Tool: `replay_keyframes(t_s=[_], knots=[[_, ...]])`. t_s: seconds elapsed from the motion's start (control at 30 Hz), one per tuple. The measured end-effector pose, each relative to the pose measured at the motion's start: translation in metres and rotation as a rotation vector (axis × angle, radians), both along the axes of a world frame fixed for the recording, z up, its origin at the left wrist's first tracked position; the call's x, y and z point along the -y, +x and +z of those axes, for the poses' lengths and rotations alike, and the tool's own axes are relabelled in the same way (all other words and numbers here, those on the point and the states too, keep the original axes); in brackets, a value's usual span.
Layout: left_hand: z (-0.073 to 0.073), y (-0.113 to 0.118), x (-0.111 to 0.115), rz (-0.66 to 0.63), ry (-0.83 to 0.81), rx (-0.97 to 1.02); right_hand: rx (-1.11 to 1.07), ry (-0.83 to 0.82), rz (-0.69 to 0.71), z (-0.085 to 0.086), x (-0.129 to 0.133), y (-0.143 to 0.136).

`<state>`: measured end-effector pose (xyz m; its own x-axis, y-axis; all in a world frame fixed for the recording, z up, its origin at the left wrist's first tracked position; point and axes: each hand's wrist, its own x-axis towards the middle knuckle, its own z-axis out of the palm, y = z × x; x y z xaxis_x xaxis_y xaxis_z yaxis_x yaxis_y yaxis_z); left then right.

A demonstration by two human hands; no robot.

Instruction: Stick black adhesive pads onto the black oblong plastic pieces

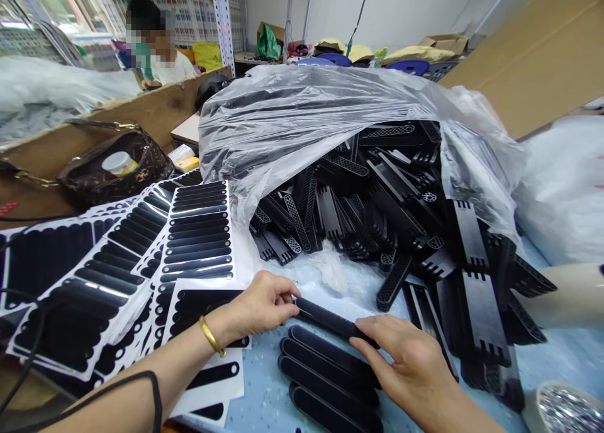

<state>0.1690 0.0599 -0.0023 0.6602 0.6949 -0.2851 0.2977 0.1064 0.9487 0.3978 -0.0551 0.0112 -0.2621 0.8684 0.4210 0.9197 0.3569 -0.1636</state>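
Note:
A long black plastic strip with rounded ends (328, 318) lies between my two hands. My left hand (267, 301), with a gold bangle at its wrist, pinches the strip's left end. The fingers and thumb of my right hand (406, 351) close on its right end. Just below it, several similar black strips (325, 373) lie side by side on the blue table (262, 382). Sheets of black rounded stickers on white backing (195, 231) are spread near my left forearm. What the strip's underside looks like is hidden.
A clear plastic bag (302, 106) spills a heap of black plastic parts (340, 213) across the table. A tub of small shiny pieces (569, 408) stands at front right. A brown handbag (113, 165) sits at left; a person (163, 49) is behind a cardboard edge.

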Motion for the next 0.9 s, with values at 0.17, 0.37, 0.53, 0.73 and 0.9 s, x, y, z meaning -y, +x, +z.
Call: replay_keyframes(t_s=[0.17, 0.37, 0.53, 0.73, 0.9], knots=[[0.0, 0.0, -0.001, 0.001, 0.001, -0.007, 0.009, -0.041, -0.002, 0.001, -0.001, -0.001], [-0.001, 0.001, -0.003, 0.02, -0.053, 0.011, -0.019, -0.083, -0.041, -0.002, 0.001, -0.002], [-0.001, 0.007, -0.003, 0.06, -0.068, -0.006, -0.023, -0.087, -0.037, -0.004, 0.001, -0.002], [0.002, 0.012, 0.0, 0.126, -0.085, -0.056, -0.088, -0.128, -0.065, -0.004, 0.002, 0.0], [0.004, 0.011, 0.0, 0.104, -0.05, -0.038, -0.319, -0.231, -0.065, -0.003, 0.004, 0.005]])
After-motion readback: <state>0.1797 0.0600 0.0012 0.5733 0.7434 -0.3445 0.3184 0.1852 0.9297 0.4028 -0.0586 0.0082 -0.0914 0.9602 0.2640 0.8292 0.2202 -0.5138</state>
